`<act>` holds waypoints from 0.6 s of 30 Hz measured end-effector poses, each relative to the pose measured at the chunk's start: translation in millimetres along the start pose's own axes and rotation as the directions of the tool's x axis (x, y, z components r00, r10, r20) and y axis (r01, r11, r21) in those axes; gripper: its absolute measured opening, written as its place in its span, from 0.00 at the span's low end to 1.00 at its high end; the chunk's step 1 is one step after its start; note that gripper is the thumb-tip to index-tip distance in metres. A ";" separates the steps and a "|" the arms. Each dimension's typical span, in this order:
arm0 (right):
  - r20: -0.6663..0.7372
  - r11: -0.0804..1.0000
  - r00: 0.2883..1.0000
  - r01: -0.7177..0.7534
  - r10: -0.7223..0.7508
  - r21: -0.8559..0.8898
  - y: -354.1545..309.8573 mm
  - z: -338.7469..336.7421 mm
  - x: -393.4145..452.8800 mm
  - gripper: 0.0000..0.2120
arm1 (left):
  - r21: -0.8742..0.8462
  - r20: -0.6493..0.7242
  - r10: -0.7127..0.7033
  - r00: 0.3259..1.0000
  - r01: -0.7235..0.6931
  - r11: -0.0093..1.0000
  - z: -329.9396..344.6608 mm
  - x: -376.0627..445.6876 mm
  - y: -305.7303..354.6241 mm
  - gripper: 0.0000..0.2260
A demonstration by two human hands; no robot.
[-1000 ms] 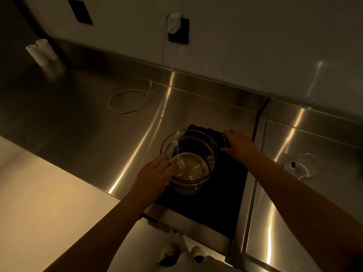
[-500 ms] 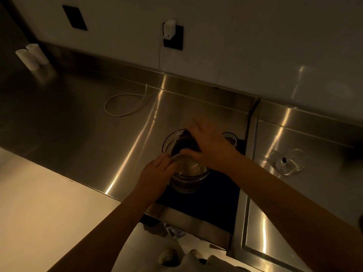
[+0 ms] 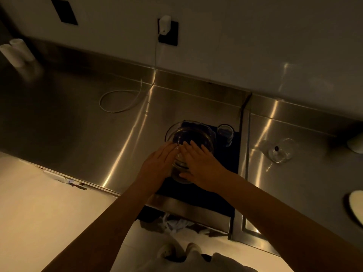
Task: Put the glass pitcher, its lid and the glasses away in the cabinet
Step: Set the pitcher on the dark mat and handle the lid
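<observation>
The clear glass pitcher (image 3: 189,132) stands upright on a dark mat (image 3: 214,185) on the steel counter, seen from above. My left hand (image 3: 157,162) presses flat against its near left side. My right hand (image 3: 201,166) lies against its near right side, fingers extended, so the pitcher is clasped between both palms. A small glass (image 3: 225,132) stands on the mat just right of the pitcher, apart from it. The glass lid (image 3: 279,150) with a dark knob lies on the counter further right.
A white cable loop (image 3: 117,102) lies at the back left, running up to a charger (image 3: 165,26) in a wall outlet. Two white cylinders (image 3: 17,52) stand far left. A white plate (image 3: 356,207) and a pale object (image 3: 355,146) sit at the right edge.
My right hand left the small glass, crossed over the pitcher's mouth and now rests on the pitcher's near right side. My left hand stayed on the pitcher.
</observation>
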State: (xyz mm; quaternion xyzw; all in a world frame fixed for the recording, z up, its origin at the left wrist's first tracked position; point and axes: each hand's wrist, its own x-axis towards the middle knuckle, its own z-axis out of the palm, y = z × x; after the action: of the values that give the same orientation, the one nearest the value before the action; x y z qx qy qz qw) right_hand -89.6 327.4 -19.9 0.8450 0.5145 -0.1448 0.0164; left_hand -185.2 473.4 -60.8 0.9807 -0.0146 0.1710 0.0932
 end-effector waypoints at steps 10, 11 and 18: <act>-0.278 0.996 0.960 -0.051 0.029 -0.073 -9.1 29.0 -16.2 0.39 | -0.016 -0.033 0.072 0.997 -0.072 0.997 -5.9 -0.1 -1.6 0.26; -0.292 0.995 0.956 -0.059 0.033 -0.081 -8.7 28.7 -17.4 0.39 | -0.022 -0.041 0.078 0.996 -0.079 0.997 -6.1 0.5 -0.4 0.25; -0.438 0.996 0.894 -0.093 0.090 0.015 -3.0 15.4 -19.6 0.34 | 0.022 -0.168 0.181 0.969 -0.180 0.983 -24.9 18.4 5.1 0.16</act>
State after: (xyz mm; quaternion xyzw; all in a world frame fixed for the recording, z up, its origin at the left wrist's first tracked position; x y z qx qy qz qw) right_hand -104.2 309.2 -29.1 0.8791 0.4652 0.0515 -0.0903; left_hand -176.5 473.0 -30.7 0.9576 -0.0952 0.2614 0.0750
